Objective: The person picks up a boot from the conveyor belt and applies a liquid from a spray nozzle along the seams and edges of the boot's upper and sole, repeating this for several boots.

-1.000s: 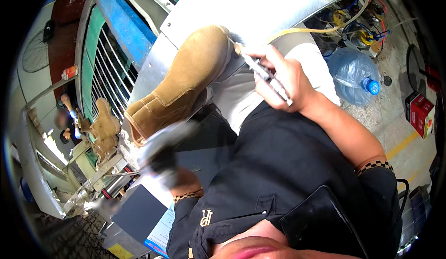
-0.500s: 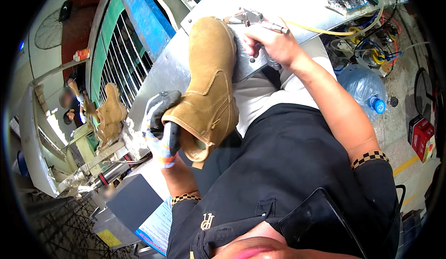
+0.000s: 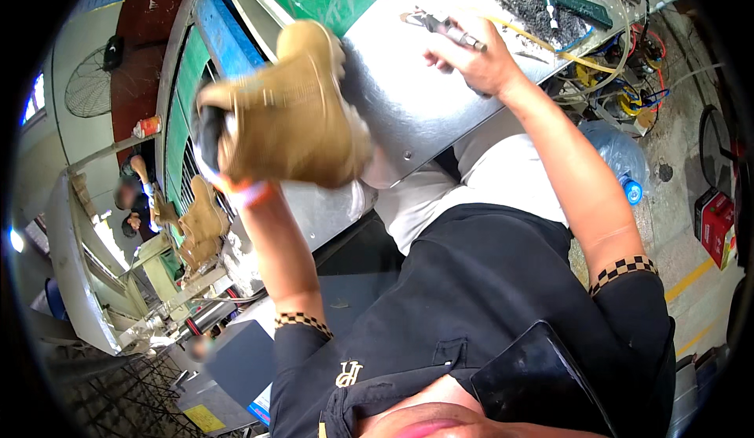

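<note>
A tan suede boot point(image 3: 290, 116) is held up at the left of the metal work plate, blurred by motion, with its toe pointing away from me. My gloved left hand point(image 3: 212, 136) grips it by the shaft opening, the dark glove fingers partly inside and the rest smeared or hidden. Over the plate, bare fingers of my right hand point(image 3: 471, 57) are closed around a small silver metal hand tool point(image 3: 448, 30). The tool's tip points left, apart from the boot. A pale yellow hose point(image 3: 542, 43) runs right from near this hand.
Dark shavings and green-handled tools point(image 3: 577, 5) lie at the far right of the plate point(image 3: 393, 108). More tan boots point(image 3: 203, 222) stand at the left near a co-worker point(image 3: 137, 195). Below the plate's right edge are a clear plastic bottle point(image 3: 613, 155) and tangled hoses.
The boot has swung up and left off my lap area with my left hand. My right hand has moved slightly up and away, still holding the tool.
</note>
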{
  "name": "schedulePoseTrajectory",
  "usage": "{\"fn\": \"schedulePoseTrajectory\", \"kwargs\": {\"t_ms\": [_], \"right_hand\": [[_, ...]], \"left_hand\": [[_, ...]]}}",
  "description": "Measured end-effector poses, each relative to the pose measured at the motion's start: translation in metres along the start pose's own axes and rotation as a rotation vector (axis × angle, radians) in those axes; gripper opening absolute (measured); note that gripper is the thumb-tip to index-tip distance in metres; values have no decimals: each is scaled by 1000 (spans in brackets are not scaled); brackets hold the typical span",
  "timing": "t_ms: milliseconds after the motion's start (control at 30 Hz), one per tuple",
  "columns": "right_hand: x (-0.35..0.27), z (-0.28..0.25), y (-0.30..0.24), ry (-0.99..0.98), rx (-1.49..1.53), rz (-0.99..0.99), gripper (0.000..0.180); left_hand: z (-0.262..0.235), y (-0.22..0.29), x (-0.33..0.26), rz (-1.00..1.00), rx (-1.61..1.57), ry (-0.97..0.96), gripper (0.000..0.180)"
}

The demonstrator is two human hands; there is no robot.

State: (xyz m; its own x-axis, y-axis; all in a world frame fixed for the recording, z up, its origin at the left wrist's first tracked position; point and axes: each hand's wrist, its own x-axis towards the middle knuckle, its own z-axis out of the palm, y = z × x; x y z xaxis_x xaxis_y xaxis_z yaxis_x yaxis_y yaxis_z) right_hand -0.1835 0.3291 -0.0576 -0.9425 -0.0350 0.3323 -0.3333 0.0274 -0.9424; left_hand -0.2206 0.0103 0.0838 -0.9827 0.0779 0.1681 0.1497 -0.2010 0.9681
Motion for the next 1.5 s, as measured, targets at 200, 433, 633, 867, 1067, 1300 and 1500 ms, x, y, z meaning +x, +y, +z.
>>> {"fn": "schedulePoseTrajectory", "kwargs": {"t_ms": [200, 433, 633, 867, 1067, 1300, 1500], "right_hand": [[6, -1, -12, 18, 239, 178, 40], [3, -11, -14, 27, 331, 239, 42], [3, -11, -12, 5, 315, 247, 42], [6, -6, -12, 25, 298, 217, 41], [2, -7, -5, 114, 319, 187, 37], [4, -5, -9, 91, 295, 205, 39], [4, -6, -1, 94, 297, 244, 41]], "left_hand": [[21, -48, 224, 251, 884, -317, 29], [97, -70, 157, 529, 607, -198, 25], [110, 30, 74, 1129, 886, -69, 35], [42, 145, 52, 1858, 1308, 165, 25], [54, 80, -17, 1011, 954, 119, 33], [24, -28, -107, 130, -109, 237, 54], [-20, -59, -111, -66, -615, 80, 58]]}}
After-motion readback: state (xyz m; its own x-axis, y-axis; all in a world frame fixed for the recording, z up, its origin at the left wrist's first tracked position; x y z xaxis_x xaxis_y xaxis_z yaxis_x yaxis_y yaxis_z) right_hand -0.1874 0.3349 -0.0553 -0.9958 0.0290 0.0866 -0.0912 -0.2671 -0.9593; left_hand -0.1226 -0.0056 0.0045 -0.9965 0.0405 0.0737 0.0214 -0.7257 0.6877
